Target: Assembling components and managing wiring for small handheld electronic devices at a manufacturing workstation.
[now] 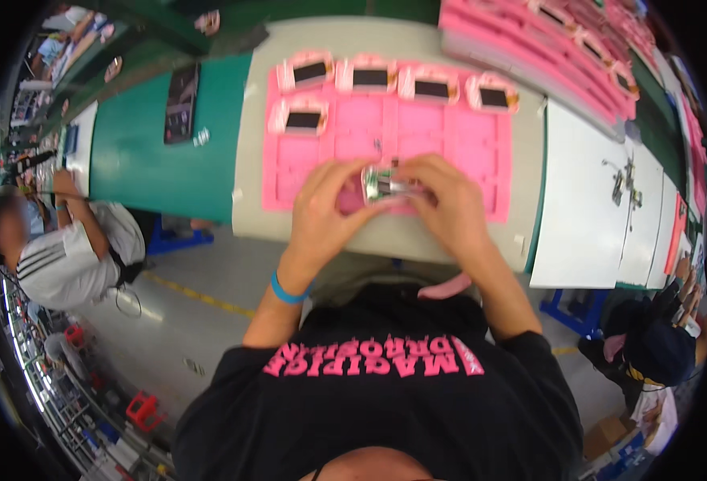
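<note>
Over the near edge of a pink tray (478, 148), both my hands hold one small electronic device (376, 184) with a green circuit board and a pale edge. My left hand (319, 210) grips its left side, fingers curled round it. My right hand (452, 207) closes on the right side, where a silvery part (393, 187) shows by the fingertips; I cannot tell whether that part is attached. In the tray's far row and at its left sit several pale pink device housings (369, 78) with dark screens. Other pockets of the tray are bare.
A black handheld object (181, 104) lies on the green mat (133, 160) to the left. Stacked pink trays (522, 44) with more housings stand at the far right. Small metal parts (626, 180) lie on the white surface (582, 216). People (89, 248) sit at both sides.
</note>
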A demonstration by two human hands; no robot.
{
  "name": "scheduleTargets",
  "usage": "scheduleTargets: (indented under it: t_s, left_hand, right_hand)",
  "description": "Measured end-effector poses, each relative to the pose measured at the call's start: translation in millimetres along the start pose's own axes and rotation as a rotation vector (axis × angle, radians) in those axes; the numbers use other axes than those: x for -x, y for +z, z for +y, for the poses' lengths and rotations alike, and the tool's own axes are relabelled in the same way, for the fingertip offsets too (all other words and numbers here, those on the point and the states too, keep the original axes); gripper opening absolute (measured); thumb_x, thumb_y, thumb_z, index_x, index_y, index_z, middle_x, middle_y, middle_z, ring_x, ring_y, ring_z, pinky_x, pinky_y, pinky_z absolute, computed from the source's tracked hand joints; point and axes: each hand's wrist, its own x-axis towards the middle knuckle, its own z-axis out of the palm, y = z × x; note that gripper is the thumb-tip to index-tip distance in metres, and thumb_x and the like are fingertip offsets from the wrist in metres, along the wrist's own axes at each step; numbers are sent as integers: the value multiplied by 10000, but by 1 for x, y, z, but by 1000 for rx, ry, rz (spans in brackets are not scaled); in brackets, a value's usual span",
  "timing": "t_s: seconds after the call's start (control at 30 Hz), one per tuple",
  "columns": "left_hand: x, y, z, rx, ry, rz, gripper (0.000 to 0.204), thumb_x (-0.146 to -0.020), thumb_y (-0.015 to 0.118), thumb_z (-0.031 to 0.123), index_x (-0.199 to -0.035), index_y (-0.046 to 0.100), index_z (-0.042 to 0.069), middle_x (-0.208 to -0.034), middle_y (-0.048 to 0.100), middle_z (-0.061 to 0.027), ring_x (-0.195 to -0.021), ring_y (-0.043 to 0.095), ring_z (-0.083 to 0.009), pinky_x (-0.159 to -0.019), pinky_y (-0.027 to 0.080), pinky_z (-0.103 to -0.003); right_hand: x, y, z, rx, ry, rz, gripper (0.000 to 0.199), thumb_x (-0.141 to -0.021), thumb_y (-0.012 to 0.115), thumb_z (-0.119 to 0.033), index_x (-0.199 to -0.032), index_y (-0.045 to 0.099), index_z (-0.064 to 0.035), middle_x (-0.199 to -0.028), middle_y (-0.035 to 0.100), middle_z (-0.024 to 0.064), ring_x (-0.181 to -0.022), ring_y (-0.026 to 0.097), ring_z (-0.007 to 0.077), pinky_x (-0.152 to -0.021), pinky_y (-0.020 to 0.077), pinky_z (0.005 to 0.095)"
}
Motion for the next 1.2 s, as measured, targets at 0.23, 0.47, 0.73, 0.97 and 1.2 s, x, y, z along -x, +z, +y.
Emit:
scheduleTargets:
  t_s: [0.23, 0.47, 0.73, 0.97, 1.2]
  left_hand:
    - [-26, -58, -1, 450, -283, -43, 721, -670, 906, -64, -1354, 709, 49, -1184, 742, -39, -796, 574, -81, -703, 494, -191]
    - [-197, -85, -33, -89, 58, 115, 481, -815, 868, 114, -1274, 733, 64, -1218, 763, -42, -981, 657, -162, -791, 515, -282]
    - [-237, -82, -70, -401, 300, 99, 539, -894, 781, 189, -1395, 686, 14, -1354, 735, -144, -1158, 710, -305, -994, 544, -360]
    - [-90, -88, -14, -330, 200, -202, 419, -809, 812, 67, -1221, 739, 46, -1117, 743, -64, -875, 614, -222, -801, 490, -326]
    - [-57, -77, -18, -328, 138, -32, 196, -846, 780, -16, -1039, 749, 7, -1002, 706, -70, -811, 605, -201, -745, 495, -308]
  right_hand:
    - [44, -32, 12, 24, 166, 134, 233, -883, 834, -151, -1067, 741, -44, -986, 644, 39, -755, 603, 224, -711, 494, 310]
    - [50, -36, 15, 61, 126, 156, 171, -903, 807, -131, -1022, 734, -33, -942, 621, 40, -703, 550, 194, -677, 464, 310]
    - [83, -139, 55, -10, 441, 397, 161, -1008, 702, -157, -959, 714, -5, -838, 643, 55, -716, 525, 154, -689, 435, 290]
    - [108, -268, 162, 724, 746, 817, 366, -1022, 733, -309, -1234, 755, -11, -1116, 777, 148, -987, 744, 284, -857, 564, 363]
    - [91, -272, 191, 595, 843, 739, 422, -950, 801, -274, -1262, 752, 6, -1058, 779, 123, -931, 706, 229, -849, 551, 328]
